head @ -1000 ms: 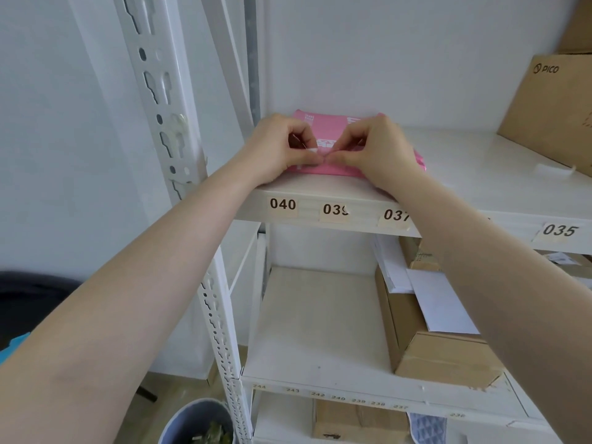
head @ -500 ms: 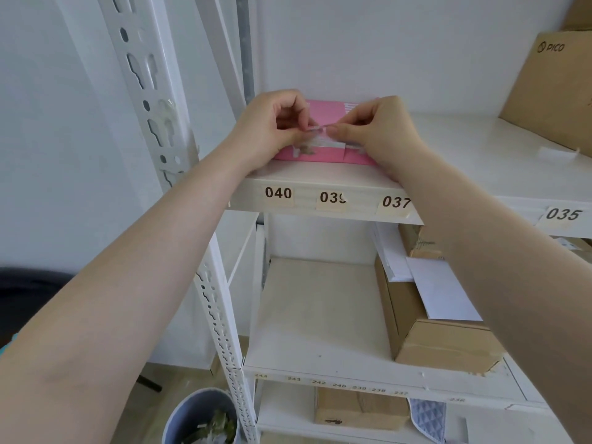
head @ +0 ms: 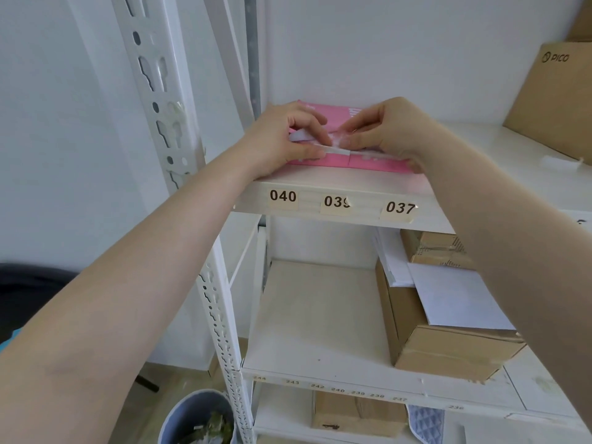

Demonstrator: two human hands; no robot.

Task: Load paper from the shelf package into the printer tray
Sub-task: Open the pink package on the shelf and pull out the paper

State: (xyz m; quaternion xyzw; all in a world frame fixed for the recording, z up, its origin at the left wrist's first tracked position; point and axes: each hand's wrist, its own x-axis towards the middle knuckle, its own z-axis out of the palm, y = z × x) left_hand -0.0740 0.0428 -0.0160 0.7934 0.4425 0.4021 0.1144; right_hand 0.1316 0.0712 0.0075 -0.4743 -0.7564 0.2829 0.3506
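A pink paper package (head: 336, 115) lies flat on the upper white shelf (head: 352, 184), above the labels 040 and 039. My left hand (head: 282, 139) pinches the wrapper's near flap at its left side, where a white edge of paper shows. My right hand (head: 389, 129) pinches the same flap at its right, fingertips close to the left hand's. The flap is lifted slightly off the package front. Both hands cover most of the package's near edge. No printer or tray is in view.
A white perforated upright (head: 160, 100) stands left of the shelf. A large PICO cardboard box (head: 557, 97) sits at the far right. The lower shelf (head: 314, 315) holds cardboard boxes (head: 448, 350) with white sheets on them. A bin (head: 195, 418) stands on the floor.
The package's front flap has come up and a white paper edge has appeared under my left fingers. My hands have drawn slightly apart along the flap.
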